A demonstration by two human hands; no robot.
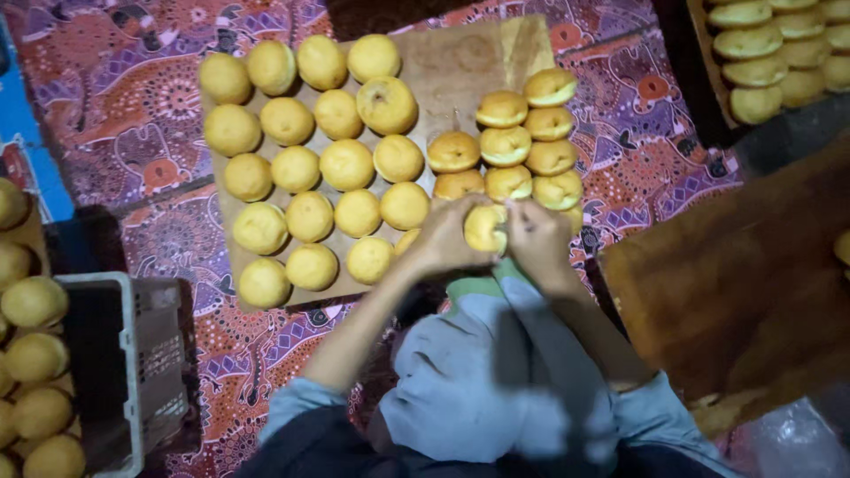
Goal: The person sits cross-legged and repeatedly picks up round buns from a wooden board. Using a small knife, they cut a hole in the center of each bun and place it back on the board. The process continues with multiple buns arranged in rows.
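Observation:
My left hand (443,237) and my right hand (538,235) together hold one round yellow bun (485,227) over the near edge of a wooden board (460,62). The left hand cups it from the left, the right fingers press on its right side. On the board's left part lie several plain round buns (347,165) in rows. To the right, just beyond my hands, stand several split, browner buns (506,145) packed close in two columns.
The board lies on a patterned red cloth (142,106). A grey plastic crate (133,372) and more buns (35,354) are at the left. A tray of buns (770,53) sits at the top right, a brown wooden surface (735,283) at the right.

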